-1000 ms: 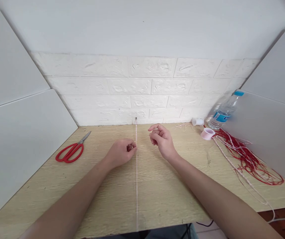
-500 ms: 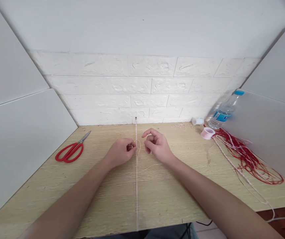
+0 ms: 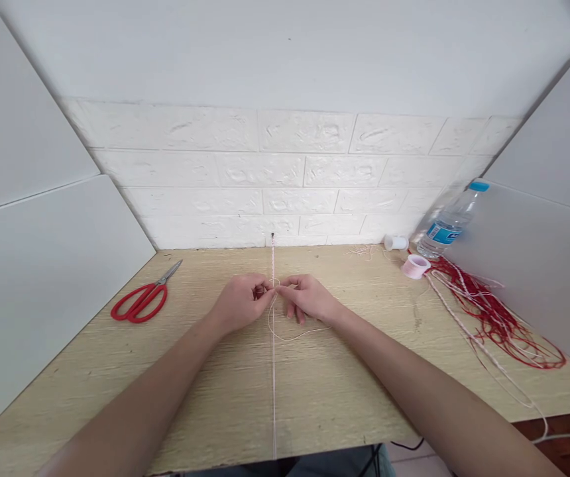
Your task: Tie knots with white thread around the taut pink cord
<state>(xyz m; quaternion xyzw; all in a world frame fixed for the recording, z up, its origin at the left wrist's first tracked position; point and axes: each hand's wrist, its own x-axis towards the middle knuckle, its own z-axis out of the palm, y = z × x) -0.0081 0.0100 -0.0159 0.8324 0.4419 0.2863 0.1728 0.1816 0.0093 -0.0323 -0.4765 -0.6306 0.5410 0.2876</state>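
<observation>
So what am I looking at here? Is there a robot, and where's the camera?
No robot: just a person's two bare hands, seen from a camera worn on the head, looking forward and down. The left hand pinches at a pale cord stretched from the wall; the right hand meets it there. A thin thread loops below. Exactly which strand each holds is too small to tell. On the table are scissors to the left, and a bottle, two spools and red strands to the right.

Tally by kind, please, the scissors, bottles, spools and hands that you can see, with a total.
Scissors: 1 pair
Bottle: 1
Spools: 2 (white spool, pink spool)
Hands: 2 (left hand, right hand)
Total: 6
</observation>
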